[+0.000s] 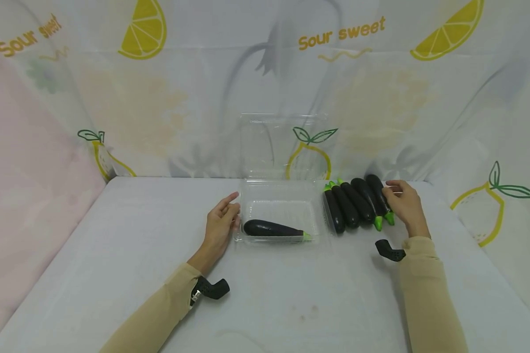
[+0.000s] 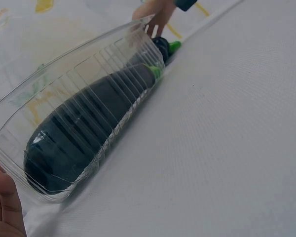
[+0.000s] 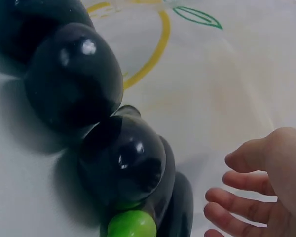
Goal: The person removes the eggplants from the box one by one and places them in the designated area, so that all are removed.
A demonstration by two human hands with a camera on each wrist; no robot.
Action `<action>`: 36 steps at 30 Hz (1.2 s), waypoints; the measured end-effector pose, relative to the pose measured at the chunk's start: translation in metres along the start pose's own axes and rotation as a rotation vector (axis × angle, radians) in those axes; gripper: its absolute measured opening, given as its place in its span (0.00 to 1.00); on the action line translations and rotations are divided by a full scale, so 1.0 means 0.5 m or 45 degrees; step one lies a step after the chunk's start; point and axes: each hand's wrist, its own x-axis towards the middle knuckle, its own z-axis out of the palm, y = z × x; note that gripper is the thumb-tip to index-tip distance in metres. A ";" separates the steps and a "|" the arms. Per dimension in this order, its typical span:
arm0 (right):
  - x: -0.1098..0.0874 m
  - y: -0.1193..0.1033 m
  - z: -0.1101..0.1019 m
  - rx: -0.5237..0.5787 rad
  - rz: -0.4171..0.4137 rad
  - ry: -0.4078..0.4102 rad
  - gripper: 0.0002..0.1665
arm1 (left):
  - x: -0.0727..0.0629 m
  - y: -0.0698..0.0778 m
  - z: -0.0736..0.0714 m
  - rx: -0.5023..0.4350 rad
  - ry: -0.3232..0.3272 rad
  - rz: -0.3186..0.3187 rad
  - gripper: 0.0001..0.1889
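Observation:
A clear plastic clamshell box (image 1: 282,208) stands with its lid (image 1: 265,147) raised at the back. One dark eggplant (image 1: 271,228) with a green stem end lies inside along the front wall, also seen through the ribbed side in the left wrist view (image 2: 84,128). My left hand (image 1: 218,225) is at the box's left edge, fingertips right at the rim. To the right of the box, several more eggplants (image 1: 357,203) lie side by side. My right hand (image 1: 404,201) is beside the rightmost one, its fingers (image 3: 241,207) spread and loosely bent around nothing in the right wrist view.
A white cloth covers the table (image 1: 269,294). Behind it hangs a printed curtain (image 1: 212,98) with lemon drawings, close to the raised lid. The eggplant row lies right against the box's right side.

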 end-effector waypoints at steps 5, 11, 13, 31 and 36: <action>-0.002 -0.016 0.007 -0.002 -0.119 -0.045 0.30 | -0.003 0.000 0.001 0.027 0.015 0.029 0.21; -0.003 -0.038 0.019 -0.040 -0.231 -0.116 0.28 | -0.003 0.000 0.000 0.029 0.016 0.024 0.22; -0.003 -0.046 0.024 -0.046 -0.252 -0.134 0.28 | -0.003 0.000 0.000 0.024 0.017 0.022 0.22; -0.008 -0.080 0.070 -0.075 -0.468 -0.209 0.25 | 0.000 -0.001 0.003 0.022 0.011 0.040 0.22; -0.008 -0.081 0.076 -0.055 -0.483 -0.213 0.25 | 0.000 -0.002 0.003 0.028 0.011 0.027 0.22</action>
